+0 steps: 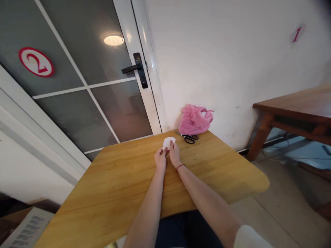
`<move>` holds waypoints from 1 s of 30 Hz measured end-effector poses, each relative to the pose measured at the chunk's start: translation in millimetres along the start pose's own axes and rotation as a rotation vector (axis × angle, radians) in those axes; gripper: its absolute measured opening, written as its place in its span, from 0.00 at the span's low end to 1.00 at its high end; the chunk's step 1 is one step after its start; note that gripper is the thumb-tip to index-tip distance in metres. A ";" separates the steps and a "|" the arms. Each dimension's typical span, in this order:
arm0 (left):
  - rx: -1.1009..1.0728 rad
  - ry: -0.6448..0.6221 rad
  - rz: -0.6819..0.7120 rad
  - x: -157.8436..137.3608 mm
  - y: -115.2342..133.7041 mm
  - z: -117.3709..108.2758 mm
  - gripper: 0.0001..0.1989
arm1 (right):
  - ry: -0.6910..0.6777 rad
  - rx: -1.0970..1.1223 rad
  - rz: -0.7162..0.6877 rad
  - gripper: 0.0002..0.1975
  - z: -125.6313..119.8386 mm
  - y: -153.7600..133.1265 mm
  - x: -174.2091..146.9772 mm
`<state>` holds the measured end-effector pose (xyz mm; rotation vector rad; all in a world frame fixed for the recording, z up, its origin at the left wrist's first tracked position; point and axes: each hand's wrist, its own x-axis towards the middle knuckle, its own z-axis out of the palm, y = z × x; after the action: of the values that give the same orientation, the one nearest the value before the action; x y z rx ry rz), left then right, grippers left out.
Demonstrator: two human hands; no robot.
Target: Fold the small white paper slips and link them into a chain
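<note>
Over the far part of the wooden table (129,172), both of my hands grip one small bunch of white paper pieces (169,142), fanned a little at the top. My left hand (160,157) pinches its lower left edge. On the right side, my right hand (175,155) holds it with the thumb laid across the front; a thin red cord circles that wrist. Whether the pieces are cards or folded paper is too small to tell. Just right of the hands lie black-handled scissors (190,138), their blades partly under a pink cloth (194,120).
Behind the table are a glass-panelled door (116,113) with a black handle (138,70) and a white wall (207,51). A second wooden table (297,103) stands at the right. A cardboard box (28,229) is at the lower left.
</note>
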<state>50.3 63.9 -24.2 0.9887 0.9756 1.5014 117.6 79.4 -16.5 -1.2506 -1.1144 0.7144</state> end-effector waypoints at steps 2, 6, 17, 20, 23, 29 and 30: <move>0.078 0.033 0.007 0.1 0.9 -2.2 0.15 | -0.011 -0.018 -0.012 0.22 -1.3 -1.9 0.0; 0.214 0.078 -0.002 -1.5 4.8 -3.9 0.15 | -0.016 -0.060 -0.037 0.22 -4.8 -5.1 0.3; 0.288 0.049 -0.043 -8.7 9.6 2.2 0.14 | 0.039 -0.069 -0.052 0.20 -7.3 -4.6 6.5; 0.254 0.052 -0.041 -8.6 8.9 3.4 0.15 | 0.057 -0.059 -0.054 0.20 -6.5 -2.3 7.3; 0.245 0.037 -0.027 -6.9 8.6 4.6 0.16 | 0.099 -0.055 -0.040 0.21 -6.8 0.2 9.1; 0.290 0.019 -0.038 -6.9 10.8 3.2 0.15 | 0.087 -0.025 -0.032 0.23 -8.0 2.3 13.2; 0.293 0.025 -0.042 -7.4 11.3 2.3 0.15 | 0.063 -0.016 -0.038 0.23 -7.8 2.3 13.5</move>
<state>49.8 55.4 -13.5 1.1502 1.2517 1.3630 129.8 89.3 -14.8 -1.2535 -1.0912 0.6345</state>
